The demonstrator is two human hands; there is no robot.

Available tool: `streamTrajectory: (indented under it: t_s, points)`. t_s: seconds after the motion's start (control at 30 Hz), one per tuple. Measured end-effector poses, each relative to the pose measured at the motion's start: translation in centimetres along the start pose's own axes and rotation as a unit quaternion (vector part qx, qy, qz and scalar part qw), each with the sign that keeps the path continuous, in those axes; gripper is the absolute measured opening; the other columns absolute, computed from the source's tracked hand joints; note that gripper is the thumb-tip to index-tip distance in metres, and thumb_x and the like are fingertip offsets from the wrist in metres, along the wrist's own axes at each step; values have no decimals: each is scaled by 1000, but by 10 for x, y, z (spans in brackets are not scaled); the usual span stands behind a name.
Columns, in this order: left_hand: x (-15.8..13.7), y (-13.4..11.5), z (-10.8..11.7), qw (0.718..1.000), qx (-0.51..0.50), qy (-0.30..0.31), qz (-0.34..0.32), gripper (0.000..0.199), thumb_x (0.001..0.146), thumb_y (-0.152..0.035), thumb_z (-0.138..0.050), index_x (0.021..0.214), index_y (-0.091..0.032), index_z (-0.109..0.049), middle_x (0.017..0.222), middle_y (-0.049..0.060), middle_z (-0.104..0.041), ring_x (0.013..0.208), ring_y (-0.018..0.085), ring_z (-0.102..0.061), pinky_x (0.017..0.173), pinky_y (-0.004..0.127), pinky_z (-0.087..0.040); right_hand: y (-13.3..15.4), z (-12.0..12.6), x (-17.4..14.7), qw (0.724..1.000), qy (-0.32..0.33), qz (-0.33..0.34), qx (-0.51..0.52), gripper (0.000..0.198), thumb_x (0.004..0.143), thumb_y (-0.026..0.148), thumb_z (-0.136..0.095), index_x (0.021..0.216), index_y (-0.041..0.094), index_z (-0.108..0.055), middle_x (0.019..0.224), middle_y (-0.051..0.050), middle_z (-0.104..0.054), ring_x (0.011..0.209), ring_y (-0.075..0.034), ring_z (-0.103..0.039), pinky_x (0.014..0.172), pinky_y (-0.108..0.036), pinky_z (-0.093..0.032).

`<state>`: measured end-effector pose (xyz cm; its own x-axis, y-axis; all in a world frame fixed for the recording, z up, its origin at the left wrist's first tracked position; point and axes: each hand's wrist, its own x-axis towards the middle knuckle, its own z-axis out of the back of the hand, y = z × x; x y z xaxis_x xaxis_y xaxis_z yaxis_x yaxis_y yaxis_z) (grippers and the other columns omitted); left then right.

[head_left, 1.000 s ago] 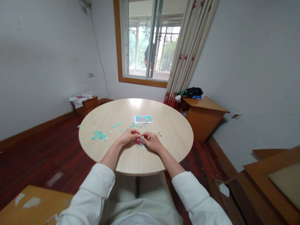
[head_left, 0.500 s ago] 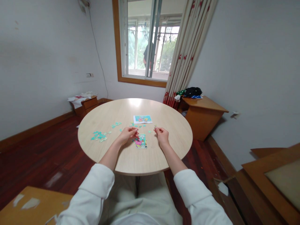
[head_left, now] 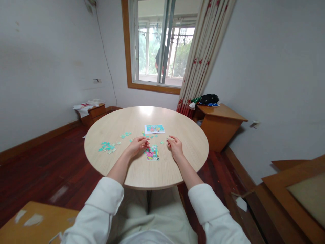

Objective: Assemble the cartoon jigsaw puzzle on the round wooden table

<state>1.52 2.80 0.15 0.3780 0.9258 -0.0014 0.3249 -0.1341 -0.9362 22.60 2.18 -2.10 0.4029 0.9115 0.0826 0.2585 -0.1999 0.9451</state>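
A partly assembled jigsaw puzzle (head_left: 153,154), pink and turquoise, lies flat on the round table (head_left: 152,179). My left hand (head_left: 138,145) hovers at its upper left edge, fingers loosely bent and apart, with nothing visible in them. Right of the puzzle, my right hand (head_left: 175,146) pinches a small puzzle piece (head_left: 167,139) between thumb and fingers. A loose turquoise piece (head_left: 162,142) lies between the hands. Beyond them is a picture card (head_left: 154,128) with pink and yellow figures, and several loose pieces sit just in front of it.
A heap of turquoise puzzle pieces (head_left: 108,147) lies at the table's left, with a smaller group (head_left: 125,135) farther back. A wooden cabinet (head_left: 220,118) with cloths on it stands behind right. Beyond the window (head_left: 149,51) a person in dark clothing is partly visible.
The piece in my right hand has tilted or turned slightly, and the fingers have shifted a little upward. My left hand stays almost in place; the puzzle looks the same.
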Motion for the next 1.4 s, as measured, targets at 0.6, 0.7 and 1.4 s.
streamTrajectory:
  t_s: [0.6, 0.7, 1.4]
  points:
    - [-6, -4, -6, 980, -58, 72, 175, 51, 84, -43, -52, 125, -16, -41, 105, 20, -62, 93, 24, -64, 89, 40, -45, -6, 1, -6, 967, 144, 68, -197, 29, 61, 31, -60, 81, 12, -66, 72, -6, -67, 64, -14, -59, 61, -28, -49]
    - [-3, -6, -2, 982, -64, 46, 170, 52, 84, -42, -51, 127, -16, -38, 109, 20, -60, 93, 24, -64, 88, 39, -46, -6, 0, -8, 961, 170, 61, -210, 25, 62, 31, -61, 78, 12, -66, 70, -6, -67, 62, -14, -61, 61, -28, -50]
    - [-3, -5, -5, 985, -49, 41, 160, 41, 86, -39, -48, 119, -15, -44, 102, 17, -62, 87, 21, -65, 87, 36, -46, -5, -5, -14, 900, 226, 137, -347, 14, 70, 26, -60, 74, 15, -67, 72, -4, -68, 67, -14, -61, 67, -27, -47]
